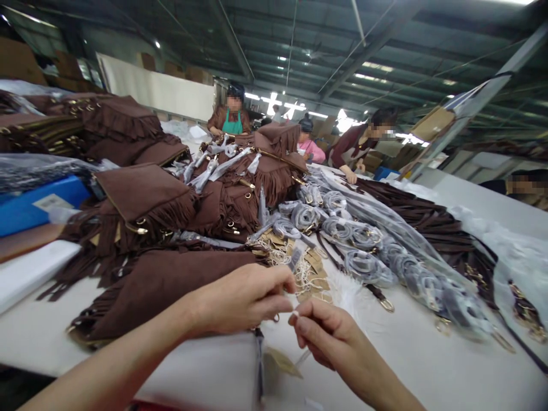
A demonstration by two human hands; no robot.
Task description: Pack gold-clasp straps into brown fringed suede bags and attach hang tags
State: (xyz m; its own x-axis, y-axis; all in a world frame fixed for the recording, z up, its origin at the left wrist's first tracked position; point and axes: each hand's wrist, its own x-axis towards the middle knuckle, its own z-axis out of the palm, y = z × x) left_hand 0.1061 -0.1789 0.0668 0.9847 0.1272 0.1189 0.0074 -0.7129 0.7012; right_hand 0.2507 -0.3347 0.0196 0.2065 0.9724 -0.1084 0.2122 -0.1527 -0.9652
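Observation:
My left hand (244, 297) is closed, its thumb and fingertips pinching a thin white string (294, 305). Opposite it, my right hand (331, 337) pinches the same string, fingertips almost touching the left ones. Below them hangs or lies a tan paper tag (280, 362), blurred; whether it is tied to the string I cannot tell. Beside my left wrist lies a dark brown suede bag (158, 288) with fringe. Just beyond my fingers is a pile of tan tags with white strings (310, 268).
Fringed brown bags (149, 194) are heaped at the left and centre. Coiled straps in clear plastic (363, 265) and long dark straps (419, 220) cover the right side. A blue box (47, 202) stands at left. Co-workers (233, 117) are at the far side of the table.

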